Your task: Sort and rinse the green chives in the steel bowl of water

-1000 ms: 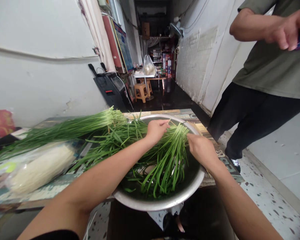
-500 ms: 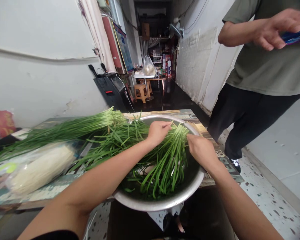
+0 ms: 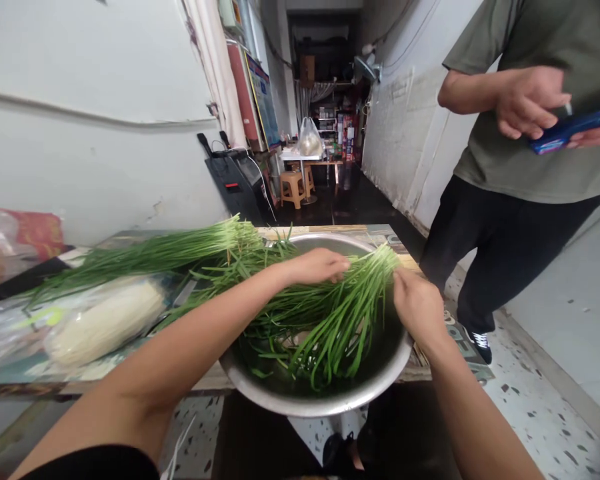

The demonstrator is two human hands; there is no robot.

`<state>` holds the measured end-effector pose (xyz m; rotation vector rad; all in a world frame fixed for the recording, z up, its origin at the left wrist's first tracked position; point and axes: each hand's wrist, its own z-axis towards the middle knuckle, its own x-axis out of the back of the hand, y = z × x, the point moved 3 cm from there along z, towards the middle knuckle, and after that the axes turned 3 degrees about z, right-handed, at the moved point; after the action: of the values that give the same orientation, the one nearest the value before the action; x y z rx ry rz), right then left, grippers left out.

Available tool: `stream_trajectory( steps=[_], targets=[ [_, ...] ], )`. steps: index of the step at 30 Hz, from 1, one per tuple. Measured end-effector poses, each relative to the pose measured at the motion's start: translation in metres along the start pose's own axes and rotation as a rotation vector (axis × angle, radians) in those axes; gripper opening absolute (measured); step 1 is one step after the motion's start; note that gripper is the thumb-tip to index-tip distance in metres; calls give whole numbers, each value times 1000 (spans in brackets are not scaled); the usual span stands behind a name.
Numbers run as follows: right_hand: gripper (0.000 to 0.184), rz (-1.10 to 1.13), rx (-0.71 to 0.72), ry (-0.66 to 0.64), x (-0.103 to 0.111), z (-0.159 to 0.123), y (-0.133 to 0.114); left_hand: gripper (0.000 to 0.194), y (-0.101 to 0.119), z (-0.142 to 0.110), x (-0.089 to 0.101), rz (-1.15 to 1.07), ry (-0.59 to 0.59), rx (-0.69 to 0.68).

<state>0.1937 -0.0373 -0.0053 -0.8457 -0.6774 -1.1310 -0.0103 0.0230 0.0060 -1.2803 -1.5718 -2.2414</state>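
A large metal basin [image 3: 280,393] sits on the table's right end, with long green chives [image 3: 330,327] fanned across it. My left hand [image 3: 317,265] lies over the chives near their pale stem ends, its fingers curled on the stalks. My right hand [image 3: 417,303] is closed on the same stem ends at the basin's right rim. A second bundle of chives [image 3: 145,257] lies on the table to the left, apart from both hands.
A clear bag of white noodle-like strands [image 3: 105,323] lies on the table at the left. A person in a green shirt [image 3: 535,153] stands close at the right holding a blue phone [image 3: 563,130]. Beyond the table a dark corridor holds an orange stool [image 3: 294,188].
Both my hands have drawn the chive stems together and shifted slightly right over the basin. The person at the right has lowered the phone and turned more toward the table.
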Motion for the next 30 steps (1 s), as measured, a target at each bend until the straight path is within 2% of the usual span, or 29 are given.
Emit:
stream_trajectory(
  steps=[1,3,4,6,9,11,14,16,19,24,26,27,28,30],
  targets=[
    [30,70,-28,28,1,1,4,28,7,-11,-5,32,-5,-40],
    [32,200,-49,87,2,2,8,37,22,-37,-15,106,73,-65],
    [33,248,-48,112,3,3,10,42,30,-51,-22,144,94,-37],
    [34,292,-59,161,3,2,12,49,42,-78,-39,276,55,50],
    [34,264,-98,197,2,2,15,56,48,-104,-62,421,-122,88],
    [34,219,-72,148,-1,2,16,57,41,-110,-68,420,-258,95],
    [33,146,-24,31,-5,1,17,53,29,-108,-61,365,-338,49],
    [33,100,-14,1,-4,0,15,46,23,-104,-51,365,-374,28],
    [31,31,28,-13,-2,0,11,32,21,-100,-42,350,-490,21],
    [29,-6,36,-24,-2,0,8,13,27,-104,-31,43,-656,-23],
    [29,11,47,-15,-3,-1,9,10,29,-105,-17,-118,-619,22],
    [29,23,52,-8,-3,-1,10,10,29,-104,-7,-199,-536,61],
    [30,42,57,2,-3,-2,10,10,29,-101,3,-290,-400,106],
    [32,107,80,20,-1,-4,7,14,28,-92,20,-496,-39,195]
  ],
)
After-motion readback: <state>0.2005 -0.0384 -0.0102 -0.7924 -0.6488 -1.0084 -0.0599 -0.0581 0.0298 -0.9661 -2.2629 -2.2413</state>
